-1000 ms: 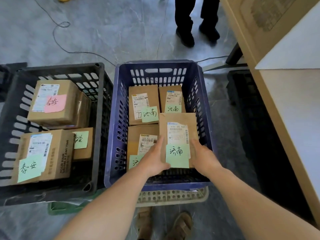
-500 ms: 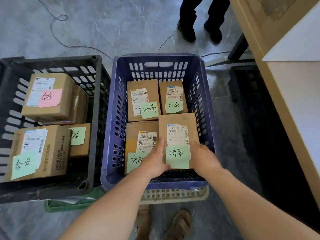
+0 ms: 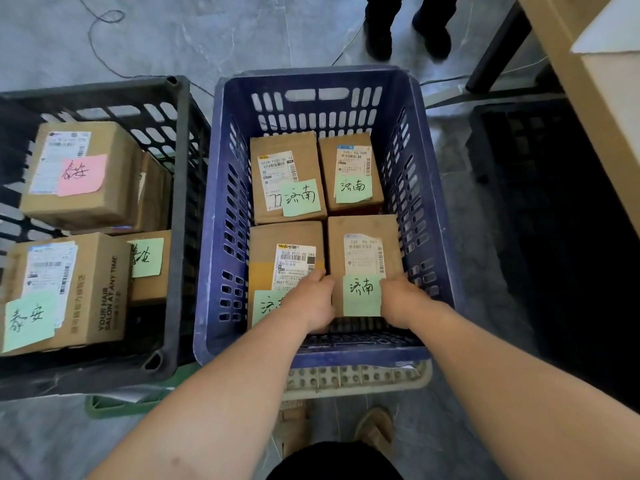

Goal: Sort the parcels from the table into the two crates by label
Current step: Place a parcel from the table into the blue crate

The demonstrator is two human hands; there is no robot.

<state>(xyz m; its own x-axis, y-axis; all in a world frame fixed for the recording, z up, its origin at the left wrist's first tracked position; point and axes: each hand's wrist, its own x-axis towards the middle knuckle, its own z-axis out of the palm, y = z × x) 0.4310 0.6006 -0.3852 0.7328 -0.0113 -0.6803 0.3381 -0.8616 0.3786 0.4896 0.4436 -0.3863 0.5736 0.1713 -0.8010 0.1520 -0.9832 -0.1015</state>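
Observation:
Both my hands hold a brown parcel [image 3: 365, 230] with a green sticky note, low inside the blue crate [image 3: 221, 216] at its near right corner. My left hand [image 3: 311, 299] grips its left edge and my right hand [image 3: 401, 299] grips its right edge. Three other brown parcels with green notes lie in the blue crate: one at the near left [image 3: 277, 244], two at the back [image 3: 284, 157] [image 3: 349, 150]. The black crate [image 3: 180, 188] on the left holds several parcels, one with a pink note [image 3: 83, 174], one with a green note [image 3: 65, 289].
A wooden table edge [image 3: 568, 64] runs along the right, with a white-topped box [image 3: 613, 32] on it and a dark crate [image 3: 540, 188] underneath. Another person's legs and shoes [image 3: 381, 39] stand beyond the blue crate. A cable [image 3: 104, 43] lies on the grey floor.
The parcel in my hands has gone down into the blue crate's near right corner, now level with the parcels beside it. My view has moved closer to the crate.

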